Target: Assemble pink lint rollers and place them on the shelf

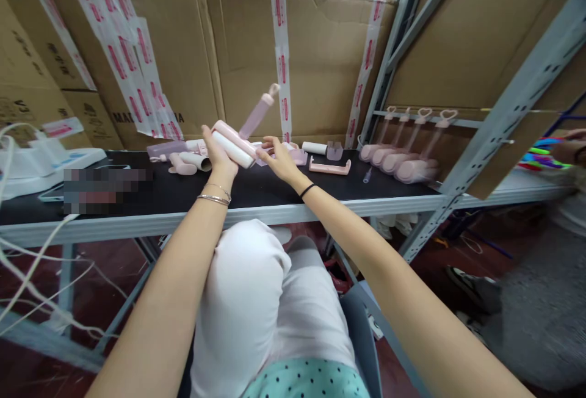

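Note:
My left hand (220, 157) is closed around the left end of a lint roller with a white roll (232, 148) and a pink cover. Its translucent pink handle (257, 115) sticks up to the right and ends in a small loop. At the roller's right end, my right hand (281, 161) has its fingers spread, the tips at or very near the end; contact is hard to make out. Just right of this hand lies a pink bracket-shaped roller frame (329, 167). Behind it are a loose white roll (315, 148) and a translucent pink piece (334, 151).
Several heart-handled pink rollers (414, 163) lean at the right of the black tabletop (274, 193). Left are more roller parts (182, 163), a blurred-out object (98, 187) and a white power strip (55, 172) with cables. Cardboard (247, 50) stands behind. Another person (544, 288) is at right.

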Available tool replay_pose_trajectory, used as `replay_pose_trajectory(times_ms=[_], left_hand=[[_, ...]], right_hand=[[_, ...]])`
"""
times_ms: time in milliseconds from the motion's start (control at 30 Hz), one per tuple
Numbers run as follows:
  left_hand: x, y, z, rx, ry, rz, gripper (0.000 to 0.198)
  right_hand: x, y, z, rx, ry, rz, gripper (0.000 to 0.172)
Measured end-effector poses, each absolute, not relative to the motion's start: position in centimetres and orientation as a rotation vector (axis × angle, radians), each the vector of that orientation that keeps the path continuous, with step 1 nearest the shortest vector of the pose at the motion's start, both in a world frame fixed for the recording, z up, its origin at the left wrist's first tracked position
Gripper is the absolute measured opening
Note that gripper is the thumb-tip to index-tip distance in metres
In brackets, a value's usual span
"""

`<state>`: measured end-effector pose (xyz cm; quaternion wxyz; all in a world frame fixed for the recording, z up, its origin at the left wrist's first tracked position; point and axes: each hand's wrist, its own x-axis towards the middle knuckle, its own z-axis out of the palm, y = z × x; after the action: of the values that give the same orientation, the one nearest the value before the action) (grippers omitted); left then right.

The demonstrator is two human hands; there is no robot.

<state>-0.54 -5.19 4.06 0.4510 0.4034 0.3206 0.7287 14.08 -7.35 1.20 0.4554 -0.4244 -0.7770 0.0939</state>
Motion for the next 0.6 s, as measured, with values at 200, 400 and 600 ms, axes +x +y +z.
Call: replay_pose_trajectory(times_ms=[200, 400, 600], left_hand=[[1.6, -5.2, 2.9, 1.165, 0.635, 1.668, 0.058], [1.0, -4.5, 2.3, 1.163, 1.045, 1.615, 0.056], [0.8, -4.6, 2.4, 1.183, 1.183, 1.557, 0.048]], right_hand=[[14.2, -7.1, 1.2, -1.017, -1.978, 0.277, 0.035], [16.7, -5.5, 1.8, -1.283, -1.753, 0.024, 0.031], [20.0, -2.9, 3.9, -1.377, -1.49, -0.107, 0.026]])
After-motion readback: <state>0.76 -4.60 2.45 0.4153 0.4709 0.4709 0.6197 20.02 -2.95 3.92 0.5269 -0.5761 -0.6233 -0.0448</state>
